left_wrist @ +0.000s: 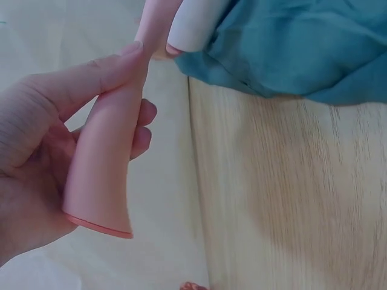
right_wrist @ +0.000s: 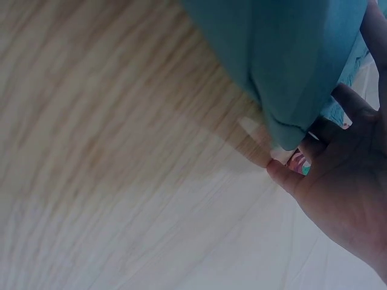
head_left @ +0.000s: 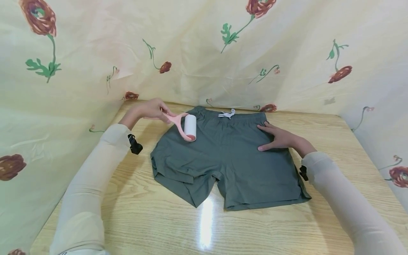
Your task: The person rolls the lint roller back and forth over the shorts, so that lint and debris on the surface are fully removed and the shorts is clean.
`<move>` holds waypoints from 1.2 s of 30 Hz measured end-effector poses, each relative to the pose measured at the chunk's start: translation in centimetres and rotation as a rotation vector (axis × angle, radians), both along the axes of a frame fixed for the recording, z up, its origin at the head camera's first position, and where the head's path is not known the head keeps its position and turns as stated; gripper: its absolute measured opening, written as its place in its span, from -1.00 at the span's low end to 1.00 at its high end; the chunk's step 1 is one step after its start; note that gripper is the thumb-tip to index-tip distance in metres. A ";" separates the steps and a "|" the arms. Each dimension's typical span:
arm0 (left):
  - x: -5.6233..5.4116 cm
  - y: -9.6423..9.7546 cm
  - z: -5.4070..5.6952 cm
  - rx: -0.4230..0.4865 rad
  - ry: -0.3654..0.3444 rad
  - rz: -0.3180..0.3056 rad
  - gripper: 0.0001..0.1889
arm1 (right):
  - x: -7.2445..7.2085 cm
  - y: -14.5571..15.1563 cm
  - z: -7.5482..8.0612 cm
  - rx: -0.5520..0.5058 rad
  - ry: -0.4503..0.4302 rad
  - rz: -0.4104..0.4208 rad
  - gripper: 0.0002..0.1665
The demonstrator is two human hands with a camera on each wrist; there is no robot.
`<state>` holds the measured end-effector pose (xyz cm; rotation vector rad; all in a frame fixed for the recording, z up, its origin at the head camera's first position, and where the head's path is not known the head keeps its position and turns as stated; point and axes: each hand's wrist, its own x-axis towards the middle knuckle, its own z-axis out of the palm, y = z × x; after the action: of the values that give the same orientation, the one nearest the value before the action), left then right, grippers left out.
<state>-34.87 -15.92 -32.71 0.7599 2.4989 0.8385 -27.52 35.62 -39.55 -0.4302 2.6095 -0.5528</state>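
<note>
Dark green drawstring shorts (head_left: 220, 152) lie spread on the wooden table, waistband toward the back. My left hand (head_left: 154, 109) grips the pink handle of a lint roller (head_left: 190, 126). Its white cylinder lies over the upper left part of the shorts, near the waistband. In the left wrist view, thumb and fingers wrap the lint roller's flared handle (left_wrist: 106, 157). My right hand (head_left: 278, 137) rests on the upper right side of the shorts with fingers spread. The right wrist view shows that hand (right_wrist: 344, 169) at the edge of the cloth, which looks teal there.
The wooden table (head_left: 153, 219) extends around the shorts, with a bright light reflection in front of them. A floral cloth (head_left: 191, 53) hangs behind the table and along both sides. A white drawstring (head_left: 227, 114) is tied at the waistband. The left leg's hem is folded unevenly.
</note>
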 end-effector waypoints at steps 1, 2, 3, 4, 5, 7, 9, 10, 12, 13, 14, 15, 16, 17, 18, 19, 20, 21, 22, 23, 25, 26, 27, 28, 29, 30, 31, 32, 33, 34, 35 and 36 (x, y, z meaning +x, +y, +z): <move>0.0 0.1 0.1 0.002 0.009 -0.003 -0.64 | 0.0 0.0 0.1 -0.001 0.002 0.001 0.29; 0.1 0.3 0.2 0.002 0.023 -0.007 -0.65 | 0.0 0.0 0.1 -0.002 0.002 0.001 0.29; 0.2 0.6 0.3 0.001 0.039 -0.010 -0.66 | 0.0 0.0 0.1 -0.003 0.003 0.002 0.29; 0.3 0.8 0.5 -0.001 0.055 -0.013 -0.67 | 0.0 0.0 0.1 -0.005 0.002 0.002 0.29; 0.3 1.1 0.6 -0.004 0.070 -0.015 -0.68 | 0.0 0.0 0.1 -0.004 0.005 0.005 0.29; 0.4 1.7 0.8 -0.005 0.094 -0.023 -0.68 | -0.1 0.1 0.1 -0.004 0.003 0.004 0.29; 0.5 2.3 0.9 -0.006 0.126 -0.027 -0.67 | -0.1 0.2 0.0 -0.004 0.001 0.003 0.29; 0.5 2.7 0.9 -0.005 0.138 -0.029 -0.66 | -0.1 0.2 -0.1 -0.005 -0.002 0.002 0.29; 0.6 3.4 1.0 0.014 0.157 -0.031 -0.65 | -0.1 0.2 -0.2 -0.010 -0.005 0.002 0.29; 0.7 3.8 1.0 0.026 0.165 -0.031 -0.65 | -0.1 0.1 -0.2 -0.014 -0.005 0.005 0.29; 0.8 4.2 1.1 0.033 0.177 -0.031 -0.65 | -0.1 0.1 -0.2 -0.014 -0.004 0.006 0.29; 0.9 4.6 1.1 0.044 0.183 -0.033 -0.64 | -0.1 0.1 -0.2 -0.014 -0.004 0.006 0.29; 1.0 5.1 1.1 0.053 0.188 -0.034 -0.64 | -0.1 0.1 -0.1 -0.014 -0.004 0.005 0.29; 1.1 5.5 1.1 0.063 0.194 -0.036 -0.64 | -0.1 0.1 0.0 -0.013 -0.005 0.004 0.29; 1.2 6.0 1.1 0.068 0.199 -0.040 -0.64 | 0.0 0.1 0.0 -0.013 -0.004 0.007 0.29; 1.3 6.5 1.2 0.069 0.204 -0.044 -0.64 | -0.1 0.1 0.0 -0.010 -0.005 0.005 0.29; 1.3 6.9 1.1 0.075 0.211 -0.051 -0.64 | -0.1 0.1 0.1 -0.009 -0.006 0.004 0.30; 1.4 7.4 1.1 0.083 0.217 -0.060 -0.64 | -0.1 0.2 0.1 -0.008 -0.011 0.003 0.30; 1.4 7.9 1.1 0.088 0.218 -0.065 -0.64 | -0.1 0.1 0.2 -0.010 -0.015 0.003 0.30; 1.5 8.4 1.1 0.096 0.221 -0.072 -0.64 | -0.1 0.1 0.2 -0.012 -0.017 0.003 0.31; 1.6 9.3 1.0 0.111 0.230 -0.089 -0.64 | -0.2 0.1 0.3 -0.015 -0.025 0.002 0.32; 1.7 9.8 0.9 0.121 0.232 -0.097 -0.64 | -0.2 0.0 0.3 -0.013 -0.027 0.001 0.32; 1.8 10.2 0.8 0.131 0.233 -0.104 -0.64 | -0.3 0.0 0.3 -0.012 -0.030 -0.001 0.33; 1.8 10.6 0.7 0.143 0.238 -0.116 -0.64 | -0.3 0.0 0.4 -0.011 -0.032 0.000 0.34; 1.9 11.1 0.6 0.155 0.242 -0.129 -0.64 | -0.3 -0.1 0.4 -0.008 -0.034 0.000 0.36; 1.9 11.4 0.5 0.165 0.247 -0.146 -0.64 | -0.4 -0.1 0.4 -0.005 -0.038 0.001 0.37; 2.0 11.8 0.3 0.176 0.246 -0.159 -0.64 | -0.4 -0.1 0.4 -0.003 -0.042 0.002 0.39; 2.0 12.2 0.2 0.187 0.247 -0.170 -0.64 | -0.5 0.0 0.4 0.003 -0.044 0.003 0.41; 2.0 12.6 0.0 0.196 0.247 -0.184 -0.64 | -0.5 0.0 0.4 0.006 -0.046 0.005 0.42; 2.0 12.9 -0.1 0.202 0.249 -0.194 -0.64 | -0.5 0.0 0.4 0.009 -0.048 0.006 0.43; 2.0 13.2 -0.2 0.204 0.251 -0.201 -0.63 | -0.5 0.1 0.4 0.012 -0.051 0.006 0.45; 2.1 13.5 -0.2 0.206 0.251 -0.205 -0.63 | -0.5 0.1 0.4 0.015 -0.052 0.006 0.45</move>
<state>-32.79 -2.38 -32.95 1.2372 2.5125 0.9877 -28.05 35.71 -39.16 -0.4132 2.5606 -0.5356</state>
